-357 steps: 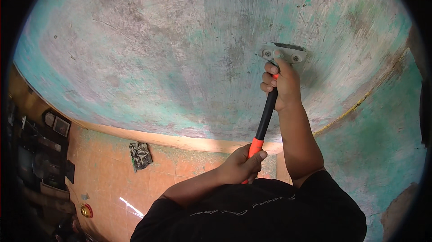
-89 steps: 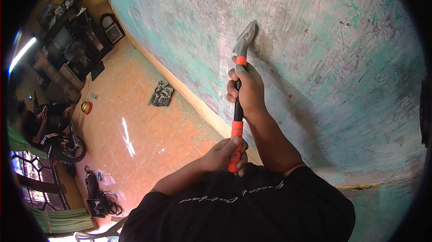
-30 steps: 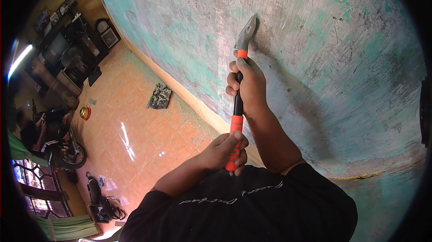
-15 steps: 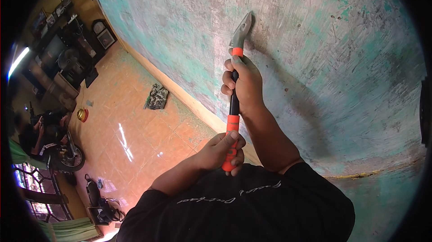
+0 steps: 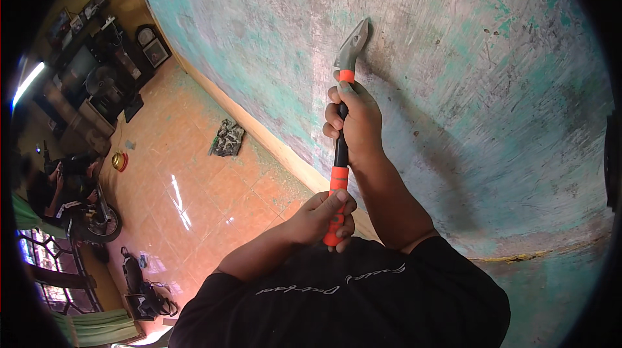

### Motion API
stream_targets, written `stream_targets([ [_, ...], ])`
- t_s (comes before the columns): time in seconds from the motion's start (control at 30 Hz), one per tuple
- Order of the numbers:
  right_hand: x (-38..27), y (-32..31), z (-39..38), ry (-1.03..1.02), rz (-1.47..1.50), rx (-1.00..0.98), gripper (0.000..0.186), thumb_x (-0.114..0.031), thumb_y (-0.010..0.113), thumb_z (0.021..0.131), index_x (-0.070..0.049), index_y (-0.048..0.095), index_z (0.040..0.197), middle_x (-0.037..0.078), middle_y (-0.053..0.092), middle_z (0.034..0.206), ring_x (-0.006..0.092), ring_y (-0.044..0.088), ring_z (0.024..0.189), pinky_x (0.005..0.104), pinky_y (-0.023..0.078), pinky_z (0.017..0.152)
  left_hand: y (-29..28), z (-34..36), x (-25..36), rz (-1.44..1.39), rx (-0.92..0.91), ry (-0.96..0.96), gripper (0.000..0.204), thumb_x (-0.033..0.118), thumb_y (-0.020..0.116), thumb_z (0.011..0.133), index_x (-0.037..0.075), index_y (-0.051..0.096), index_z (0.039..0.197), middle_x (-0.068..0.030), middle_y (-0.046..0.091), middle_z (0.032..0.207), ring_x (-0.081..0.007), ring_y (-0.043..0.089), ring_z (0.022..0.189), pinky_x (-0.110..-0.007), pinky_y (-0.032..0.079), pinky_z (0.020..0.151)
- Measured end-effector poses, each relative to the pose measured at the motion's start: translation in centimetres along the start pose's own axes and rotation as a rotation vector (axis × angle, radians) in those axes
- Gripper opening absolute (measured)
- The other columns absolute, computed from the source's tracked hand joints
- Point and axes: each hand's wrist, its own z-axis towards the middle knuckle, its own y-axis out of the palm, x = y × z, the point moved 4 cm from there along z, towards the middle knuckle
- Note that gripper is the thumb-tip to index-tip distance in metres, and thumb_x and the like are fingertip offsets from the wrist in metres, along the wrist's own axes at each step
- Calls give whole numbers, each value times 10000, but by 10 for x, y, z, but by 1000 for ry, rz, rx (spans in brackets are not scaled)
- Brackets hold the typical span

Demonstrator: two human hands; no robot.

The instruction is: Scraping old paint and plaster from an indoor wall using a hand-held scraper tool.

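A long-handled scraper (image 5: pixel 352 49), with a grey metal head and a black and orange handle, stretches away from my body toward the wall (image 5: pixel 453 82). The blade edge meets or nearly meets the scratched surface, where turquoise paint survives in patches over pale grey; I cannot tell if it presses. My right hand (image 5: pixel 364 121) is wrapped round the black shaft just below the head, thumb laid along it. Lower down, close to my chest, my left hand (image 5: pixel 324 217) is closed round the orange grip end.
Paint flakes litter the tiled floor (image 5: pixel 188 173) along the wall's base. A crumpled patterned cloth or bag (image 5: pixel 227 138) lies there. Further left are a round gold-and-red object (image 5: pixel 119 161), a fan (image 5: pixel 100 82), a motorcycle (image 5: pixel 97 218) with a person beside it, and dark bags (image 5: pixel 152 299).
The scraper head and my right hand have shifted slightly to the right along the wall. Both hands keep their hold, and the view has tilted a little.
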Motion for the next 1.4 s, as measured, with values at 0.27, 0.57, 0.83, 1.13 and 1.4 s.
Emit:
stream_targets([
  [0.27,3,-4,0,23,11,2,338,-173,461,872,-28,415,1174,-6,443,756,66,361,452,228,307,381,-1,1,-1,-12,0,7,428,500,286,927,93,371,824,-61,471,568,-191,548,469,-251,410,388],
  [0.57,24,-29,-34,-76,-513,-145,380,-166,469,879,31,388,1193,51,508,775,91,491,576,235,431,542,-28,10,-20,143,199,109,292,336,382,951,52,409,889,-47,512,640,-136,556,559,-258,452,526],
  [0.83,27,-40,-75,-87,-526,-106,378,-117,444,899,13,357,1243,60,513,898,113,512,783,267,441,745,-53,10,-20,556,-5,177,307,305,444,927,-1,436,950,-61,557,686,-135,552,625,-281,446,585],
  [1.13,41,-78,-93,-46,-345,134,348,-203,423,926,35,413,1179,138,570,1004,218,591,920,329,465,818,-107,6,-35,711,6,46,287,290,527,876,8,482,897,-75,561,647,-159,579,588,-296,442,531],
  [1.4,44,-100,-81,-127,-336,126,381,-309,394,922,18,467,1103,139,575,992,263,600,898,399,460,845,-133,-20,-62,878,180,-80,322,317,611,822,6,538,858,-110,564,594,-203,584,551,-334,433,511],
])
